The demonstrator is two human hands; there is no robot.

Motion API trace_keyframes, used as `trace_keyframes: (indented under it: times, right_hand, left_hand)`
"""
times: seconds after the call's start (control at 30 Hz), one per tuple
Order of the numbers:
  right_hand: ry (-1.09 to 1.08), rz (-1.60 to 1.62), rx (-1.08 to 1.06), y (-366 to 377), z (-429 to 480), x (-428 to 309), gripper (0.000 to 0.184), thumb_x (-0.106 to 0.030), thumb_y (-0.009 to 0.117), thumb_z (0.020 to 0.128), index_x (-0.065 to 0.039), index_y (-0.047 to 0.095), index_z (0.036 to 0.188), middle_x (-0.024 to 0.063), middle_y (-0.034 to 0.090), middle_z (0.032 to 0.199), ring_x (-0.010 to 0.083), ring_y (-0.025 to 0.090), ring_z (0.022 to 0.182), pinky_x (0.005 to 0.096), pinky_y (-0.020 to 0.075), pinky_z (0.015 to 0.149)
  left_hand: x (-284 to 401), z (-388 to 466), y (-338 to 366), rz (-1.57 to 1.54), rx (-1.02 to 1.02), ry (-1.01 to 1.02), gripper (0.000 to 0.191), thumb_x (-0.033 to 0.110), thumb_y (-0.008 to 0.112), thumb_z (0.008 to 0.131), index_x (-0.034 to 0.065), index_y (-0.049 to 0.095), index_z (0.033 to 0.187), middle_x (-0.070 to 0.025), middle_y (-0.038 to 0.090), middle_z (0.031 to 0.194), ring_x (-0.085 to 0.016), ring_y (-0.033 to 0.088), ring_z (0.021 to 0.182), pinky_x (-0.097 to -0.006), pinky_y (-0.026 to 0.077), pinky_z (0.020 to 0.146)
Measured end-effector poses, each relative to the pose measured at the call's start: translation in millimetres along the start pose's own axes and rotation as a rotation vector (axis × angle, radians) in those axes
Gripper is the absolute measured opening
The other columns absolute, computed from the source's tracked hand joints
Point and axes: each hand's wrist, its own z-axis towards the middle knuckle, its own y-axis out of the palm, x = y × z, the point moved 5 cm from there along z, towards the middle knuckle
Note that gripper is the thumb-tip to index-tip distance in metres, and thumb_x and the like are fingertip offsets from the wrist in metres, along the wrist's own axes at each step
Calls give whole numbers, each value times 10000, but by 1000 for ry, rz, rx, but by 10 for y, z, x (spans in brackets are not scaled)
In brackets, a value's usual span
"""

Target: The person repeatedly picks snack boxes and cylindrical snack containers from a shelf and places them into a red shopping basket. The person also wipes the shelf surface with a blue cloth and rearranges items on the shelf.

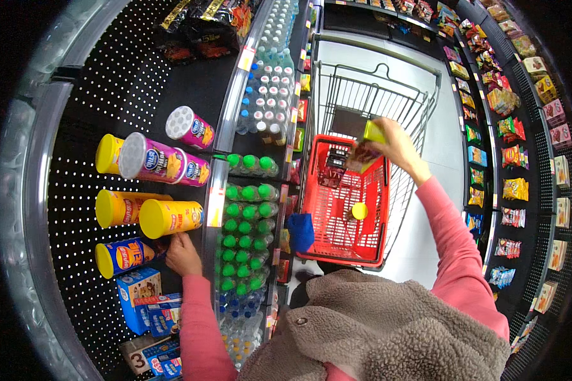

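Note:
My right hand (398, 145) grips a yellow-green and brown package (374, 132) above the red plastic basket (386, 209). The package is partly blurred. Inside the basket are a dark box (331, 176) and a round yellow lid (360, 210). On the shelf at left, my left hand (184, 255) is curled against the lower side of a yellow chip canister (171, 218); its fingertips are hidden. Just below that hand lies the blue chip canister with a yellow lid (124, 257). Another yellow canister (117, 208) stands behind.
The basket sits in a wire shopping cart (376, 83). A blue item (301, 232) hangs at its left rim. Purple canisters (155, 159) and blue snack boxes (140, 300) share the left shelf. Below are green-capped bottles (245, 209). Snack-bag shelves (515, 190) line the right side.

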Motion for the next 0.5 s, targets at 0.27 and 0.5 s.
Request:
trace_keyframes:
  times: [0.27, 0.5]
  right_hand:
    - [157, 126, -164, 1796, -682, 468, 594, -175, 879, 769, -39, 581, 1265, 204, 613, 1179, 415, 626, 1116, 473, 532, 965]
    - [217, 113, -107, 2738, -756, 646, 539, -148, 820, 769, -118, 633, 1274, 181, 584, 1196, 419, 570, 1170, 501, 533, 957]
  left_hand:
    - [-75, -17, 12, 51, 1, -20, 351, 371, 599, 1022, 68, 774, 993, -219, 734, 878, -450, 691, 770, -550, 512, 653]
    - [-94, -34, 9, 38, -8, -59, 344, 378, 624, 1003, 71, 778, 990, -220, 736, 867, -442, 703, 775, -551, 525, 663]
